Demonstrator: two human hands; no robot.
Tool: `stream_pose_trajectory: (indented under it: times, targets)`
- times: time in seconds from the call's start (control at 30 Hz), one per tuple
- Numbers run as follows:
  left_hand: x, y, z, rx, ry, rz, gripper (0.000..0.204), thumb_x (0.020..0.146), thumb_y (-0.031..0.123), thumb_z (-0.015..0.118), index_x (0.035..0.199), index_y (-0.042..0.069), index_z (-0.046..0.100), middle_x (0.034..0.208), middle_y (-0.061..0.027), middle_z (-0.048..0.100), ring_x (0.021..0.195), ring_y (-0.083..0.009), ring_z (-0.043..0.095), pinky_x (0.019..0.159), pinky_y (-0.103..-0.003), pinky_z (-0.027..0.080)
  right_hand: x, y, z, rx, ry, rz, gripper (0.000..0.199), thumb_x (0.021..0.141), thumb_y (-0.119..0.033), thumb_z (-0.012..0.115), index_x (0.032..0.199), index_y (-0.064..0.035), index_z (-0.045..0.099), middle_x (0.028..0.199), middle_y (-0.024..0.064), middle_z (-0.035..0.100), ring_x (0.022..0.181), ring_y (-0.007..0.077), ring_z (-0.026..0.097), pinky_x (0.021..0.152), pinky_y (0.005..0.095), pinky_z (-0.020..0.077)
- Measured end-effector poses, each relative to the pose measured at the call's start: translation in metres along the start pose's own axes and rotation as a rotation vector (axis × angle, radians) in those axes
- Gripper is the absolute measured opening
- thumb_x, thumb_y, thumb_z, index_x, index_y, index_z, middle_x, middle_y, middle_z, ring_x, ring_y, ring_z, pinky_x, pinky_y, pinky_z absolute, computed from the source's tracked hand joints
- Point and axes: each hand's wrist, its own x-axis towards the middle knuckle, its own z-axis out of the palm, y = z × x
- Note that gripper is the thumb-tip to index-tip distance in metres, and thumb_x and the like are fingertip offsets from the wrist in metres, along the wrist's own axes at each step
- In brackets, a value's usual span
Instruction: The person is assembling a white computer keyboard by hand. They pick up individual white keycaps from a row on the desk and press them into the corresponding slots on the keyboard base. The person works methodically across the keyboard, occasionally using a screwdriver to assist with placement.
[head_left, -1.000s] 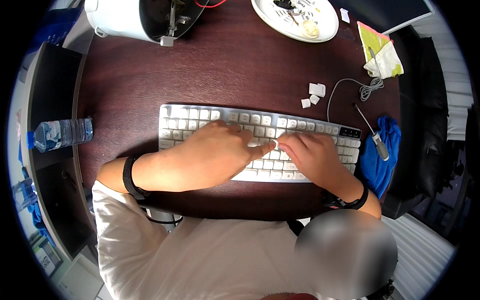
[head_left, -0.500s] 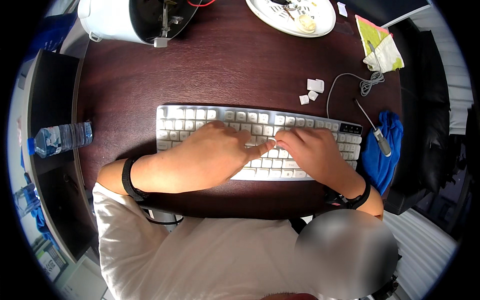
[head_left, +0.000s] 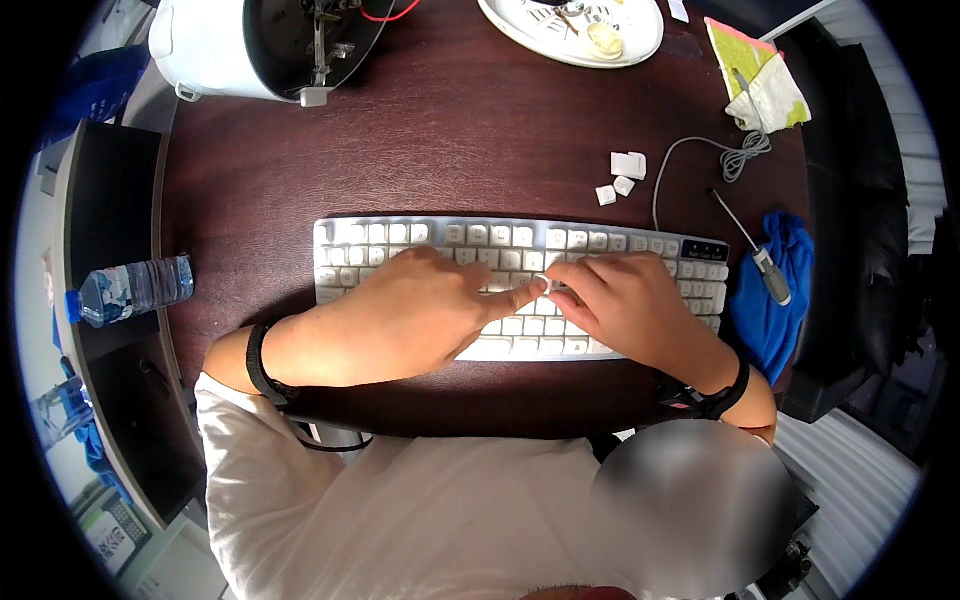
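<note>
Head: hands (head_left: pixel 440 300) (head_left: pixel 632 302) (close together) stay over keyboard (head_left: pixel 513 260).

The dark reddish-brown, wood-grained desk (head_left: pixel 430 150) bears a white rectangular keyboard (head_left: pixel 513 258). Clockwise around that lie a round white plate (head_left: pixel 640 42) at twelve o'clock, loose white plastic keycaps (head_left: pixel 628 166) at one, a coiled grey cable (head_left: pixel 738 157) at two, a crumpled blue cloth (head_left: pixel 775 330) at three, and a white rounded housing (head_left: pixel 205 50) near half past ten.

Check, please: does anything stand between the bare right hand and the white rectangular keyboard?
Nothing visible does: the bare right hand lies over the white rectangular keyboard. The loose white keycaps lie beyond its far edge, out of the way.
</note>
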Motion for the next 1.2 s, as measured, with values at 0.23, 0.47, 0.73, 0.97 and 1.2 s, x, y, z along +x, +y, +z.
stream_pose_trajectory:
  times: [0.23, 0.47, 0.73, 0.97, 1.2]
  targets:
    - [-0.001, -0.004, 0.007, 0.051, 0.062, 0.006, 0.056, 0.086, 0.013, 0.065, 0.141, 0.018, 0.055, 0.074, -0.0064, 0.058, 0.06, -0.0231, 0.059, 0.061, -0.037, 0.049, 0.0, 0.002, 0.005, 0.035, 0.02, 0.011, 0.023, 0.078, -0.02, 0.078, 0.093, -0.0106, 0.064, 0.07, 0.003, 0.064, 0.06, 0.0201, 0.065, 0.054, 0.0315, 0.0511]
    - [-0.002, -0.004, 0.006, 0.041, 0.078, 0.008, 0.058, 0.085, 0.011, 0.066, 0.142, 0.017, 0.055, 0.074, -0.0063, 0.057, 0.059, -0.0228, 0.058, 0.061, -0.037, 0.049, -0.002, 0.009, 0.013, -0.048, 0.075, -0.059, 0.023, 0.077, -0.02, 0.079, 0.09, -0.0113, 0.062, 0.067, 0.0009, 0.062, 0.057, 0.0167, 0.063, 0.052, 0.029, 0.0495]
    - [-0.002, -0.005, 0.004, 0.029, 0.033, -0.003, 0.061, 0.084, 0.01, 0.066, 0.143, 0.016, 0.052, 0.076, -0.007, 0.058, 0.061, -0.0236, 0.06, 0.063, -0.037, 0.05, -0.001, 0.009, 0.012, -0.041, 0.092, -0.077, 0.025, 0.073, -0.016, 0.079, 0.093, -0.012, 0.064, 0.066, -0.0004, 0.061, 0.057, 0.0165, 0.062, 0.053, 0.0283, 0.0494]
    - [-0.002, -0.005, 0.003, -0.009, 0.018, -0.02, 0.063, 0.083, 0.008, 0.065, 0.144, 0.016, 0.051, 0.076, -0.008, 0.057, 0.063, -0.0252, 0.06, 0.065, -0.039, 0.05, 0.0, 0.002, 0.005, -0.048, 0.069, -0.052, 0.025, 0.073, -0.013, 0.076, 0.095, -0.0105, 0.064, 0.063, 0.0012, 0.06, 0.054, 0.0178, 0.061, 0.051, 0.03, 0.049]
    - [-0.003, -0.005, 0.004, -0.011, 0.017, -0.02, 0.063, 0.083, 0.008, 0.065, 0.144, 0.017, 0.051, 0.075, -0.0078, 0.057, 0.063, -0.025, 0.06, 0.064, -0.039, 0.051, -0.001, 0.005, 0.016, 0.069, 0.127, -0.002, 0.025, 0.073, -0.012, 0.075, 0.095, -0.0094, 0.063, 0.062, 0.0029, 0.061, 0.051, 0.0207, 0.061, 0.05, 0.0321, 0.0497]
